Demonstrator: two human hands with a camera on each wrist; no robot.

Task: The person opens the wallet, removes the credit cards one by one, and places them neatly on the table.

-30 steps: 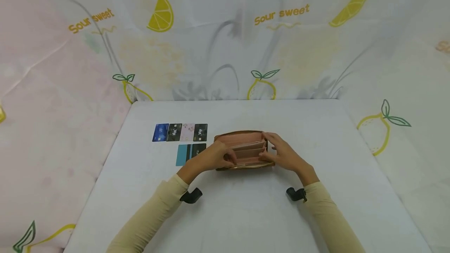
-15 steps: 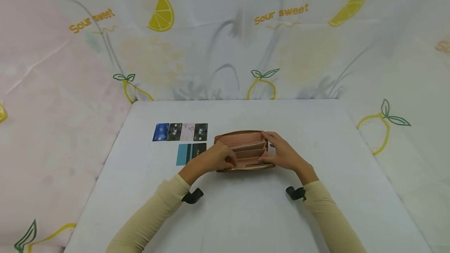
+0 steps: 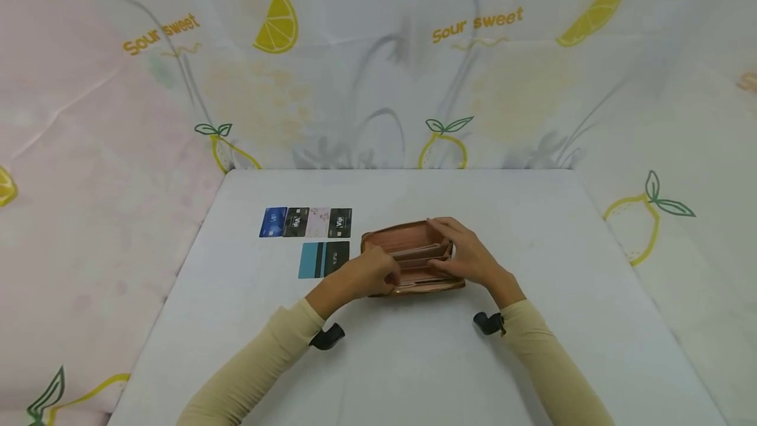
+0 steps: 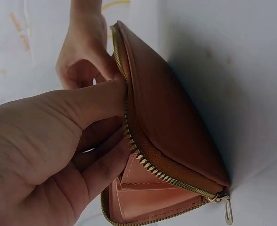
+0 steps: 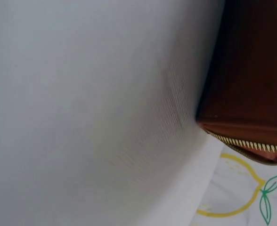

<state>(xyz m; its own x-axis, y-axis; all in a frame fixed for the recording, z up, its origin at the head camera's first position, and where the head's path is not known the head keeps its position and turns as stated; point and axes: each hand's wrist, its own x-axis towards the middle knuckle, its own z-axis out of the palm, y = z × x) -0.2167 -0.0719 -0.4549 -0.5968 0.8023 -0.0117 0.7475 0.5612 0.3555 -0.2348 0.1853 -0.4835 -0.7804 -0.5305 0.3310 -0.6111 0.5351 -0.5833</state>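
A brown zip-around wallet point(image 3: 414, 236) lies unzipped on the table, its pink lining and inner dividers facing up. My left hand point(image 3: 368, 273) is at its near left side. In the left wrist view, the thumb and curled fingers of this hand point(image 4: 49, 136) reach inside the front zip edge of the wallet point(image 4: 171, 108); what the fingertips pinch there is hidden. At the right end, my right hand point(image 3: 467, 256) grips the wallet, thumb inside and fingers toward the back edge. Only the outer brown side of the wallet point(image 5: 256, 70) shows in the right wrist view.
Left of the wallet, a row of cards lies flat: a blue card point(image 3: 273, 222), a black card point(image 3: 296, 222), a pink floral one and another black one point(image 3: 340, 223). Below lie a teal striped card point(image 3: 311, 260) and a dark card point(image 3: 337, 256). A lemon-print cloth point(image 3: 367, 71) hangs behind the white table point(image 3: 402, 360).
The wallet has tilted slightly, its near edge lower in view. My right hand has shifted a little left along the back edge, while my left fingers have worked deeper at the near side.
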